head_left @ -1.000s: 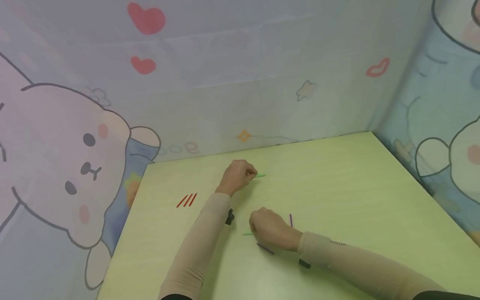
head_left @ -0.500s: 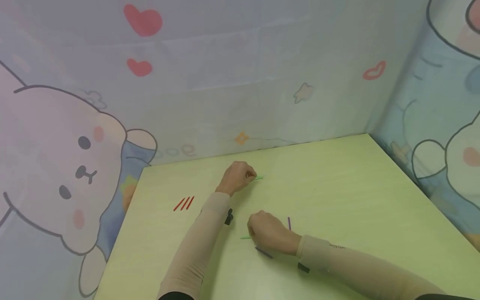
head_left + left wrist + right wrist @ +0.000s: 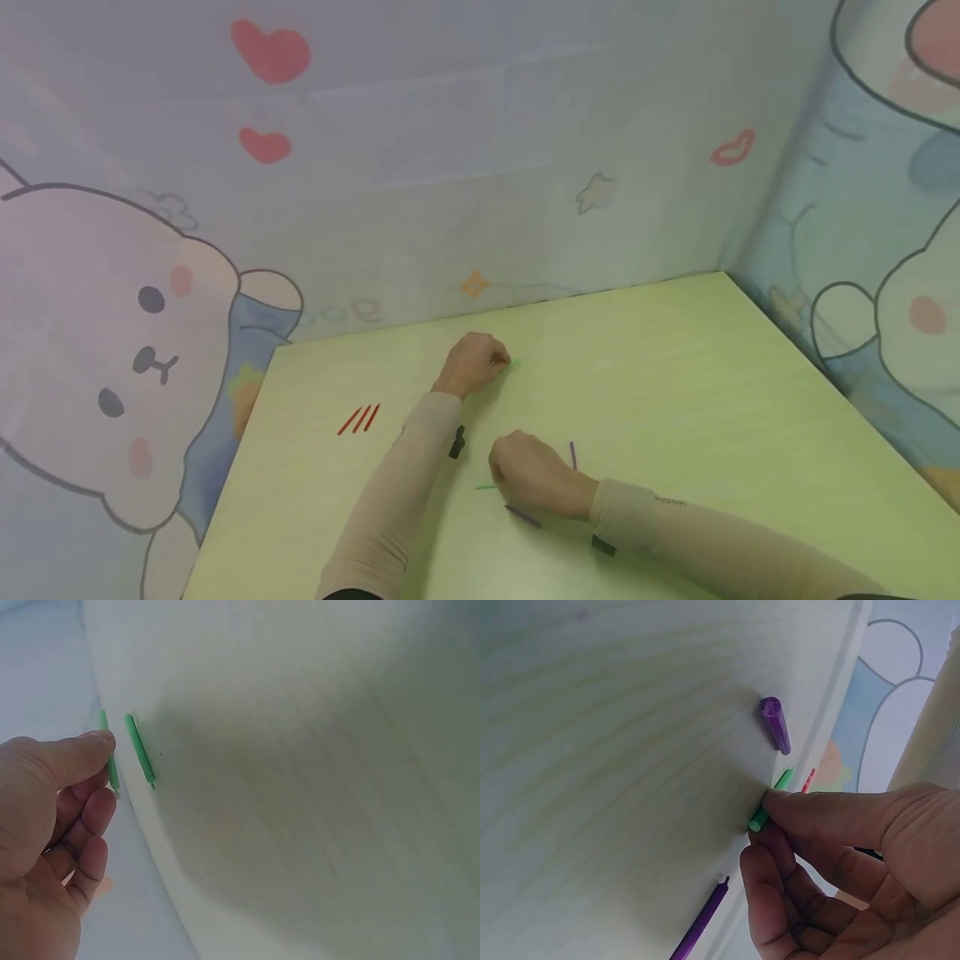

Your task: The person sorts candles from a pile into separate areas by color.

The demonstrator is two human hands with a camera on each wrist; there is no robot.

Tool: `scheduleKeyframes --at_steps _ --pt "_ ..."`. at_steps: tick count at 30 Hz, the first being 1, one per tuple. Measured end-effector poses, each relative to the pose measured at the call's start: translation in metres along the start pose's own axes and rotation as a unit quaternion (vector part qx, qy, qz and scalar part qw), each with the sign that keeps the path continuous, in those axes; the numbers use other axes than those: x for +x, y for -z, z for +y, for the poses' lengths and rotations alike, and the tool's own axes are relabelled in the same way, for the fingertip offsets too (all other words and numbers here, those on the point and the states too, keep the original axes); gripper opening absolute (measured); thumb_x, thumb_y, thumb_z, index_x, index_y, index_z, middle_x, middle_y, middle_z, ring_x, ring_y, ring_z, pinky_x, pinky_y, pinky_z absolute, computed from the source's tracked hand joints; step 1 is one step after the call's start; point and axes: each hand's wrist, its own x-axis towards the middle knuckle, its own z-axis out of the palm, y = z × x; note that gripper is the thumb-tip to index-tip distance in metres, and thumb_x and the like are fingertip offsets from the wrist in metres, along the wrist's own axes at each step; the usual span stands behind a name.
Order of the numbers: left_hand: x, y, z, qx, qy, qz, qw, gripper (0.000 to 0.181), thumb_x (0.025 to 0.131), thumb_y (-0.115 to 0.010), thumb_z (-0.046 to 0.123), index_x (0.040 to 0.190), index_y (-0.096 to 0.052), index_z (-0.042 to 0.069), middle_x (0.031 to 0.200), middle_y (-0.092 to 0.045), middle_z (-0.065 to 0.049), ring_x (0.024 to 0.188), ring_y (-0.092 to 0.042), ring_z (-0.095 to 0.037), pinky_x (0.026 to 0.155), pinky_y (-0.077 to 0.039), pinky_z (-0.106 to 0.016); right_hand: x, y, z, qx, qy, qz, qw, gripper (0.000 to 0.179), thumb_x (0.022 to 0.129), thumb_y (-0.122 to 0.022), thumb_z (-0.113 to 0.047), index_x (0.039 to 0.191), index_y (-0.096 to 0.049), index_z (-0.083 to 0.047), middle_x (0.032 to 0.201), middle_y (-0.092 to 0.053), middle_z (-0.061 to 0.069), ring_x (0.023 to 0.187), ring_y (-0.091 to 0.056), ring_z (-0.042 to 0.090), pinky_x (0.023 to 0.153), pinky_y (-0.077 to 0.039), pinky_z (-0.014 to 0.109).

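At the far part of the table, my left hand [image 3: 471,365] pinches a small green candle [image 3: 114,774] between thumb and forefinger. A second green candle [image 3: 140,748] lies on the tabletop beside it, roughly parallel. Nearer the middle, my right hand [image 3: 538,477] grips another green candle [image 3: 759,818] with thumb and fingertips, close to the table surface; its tip pokes out left of the hand in the head view. Two purple candles lie near this hand: one [image 3: 573,455] beyond the wrist, the other [image 3: 522,517] in front of the hand.
Three red candles [image 3: 358,419] lie slanted side by side on the left of the pale yellow-green table [image 3: 645,367]. A cartoon-printed sheet [image 3: 420,225] rises along the table's back edge and on both sides.
The head view has shifted slightly, so the table appears lower and further left. Both hands keep hold of their green candles and barely move; the other candles lie as before.
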Motion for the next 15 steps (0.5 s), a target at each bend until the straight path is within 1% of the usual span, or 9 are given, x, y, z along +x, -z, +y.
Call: scheduleKeyframes --at_steps 3,7,11,15 --pt "-0.0013 -0.0035 -0.0014 0.001 0.004 0.000 1.0000 0.009 0.102 -0.082 0.009 0.105 -0.089 0.012 0.107 -0.085 -0.004 0.100 -0.079 -0.022 0.092 -0.064 -0.037 -0.0004 -0.0021 0.0001 0.002 0.001 -0.002 1.0000 0.041 0.078 -0.062 0.017 0.058 -0.056 -0.018 0.056 -0.048 -0.011 0.054 -0.042 0.005 0.048 -0.039 0.020" --pt "-0.0019 -0.0058 -0.0019 -0.001 0.007 -0.002 1.0000 0.009 0.101 -0.082 0.008 0.105 -0.089 0.012 0.107 -0.084 -0.004 0.099 -0.078 -0.020 0.091 -0.064 -0.036 -0.0013 -0.0031 0.0004 0.002 -0.001 -0.004 1.0000 0.041 0.079 -0.063 0.017 0.058 -0.057 -0.018 0.056 -0.048 -0.011 0.054 -0.041 0.004 0.047 -0.038 0.020" --pt "-0.0012 -0.0065 -0.0023 0.002 0.001 0.000 1.0000 0.012 0.100 -0.081 0.006 0.106 -0.089 0.012 0.106 -0.084 -0.003 0.098 -0.078 -0.020 0.091 -0.064 -0.035 -0.0015 -0.0031 0.0011 -0.002 -0.005 -0.006 1.0000 0.038 0.078 -0.065 0.016 0.060 -0.060 -0.017 0.058 -0.052 -0.010 0.056 -0.046 0.005 0.049 -0.043 0.021" --pt "-0.0008 -0.0056 -0.0018 0.001 -0.005 0.006 1.0000 0.013 0.101 -0.079 0.006 0.107 -0.089 0.011 0.106 -0.084 -0.004 0.097 -0.077 -0.020 0.091 -0.064 -0.035 -0.0002 -0.0035 0.0036 -0.013 0.002 0.000 0.9999 0.036 0.077 -0.066 0.015 0.061 -0.063 -0.017 0.059 -0.054 -0.009 0.057 -0.049 0.006 0.052 -0.047 0.022"
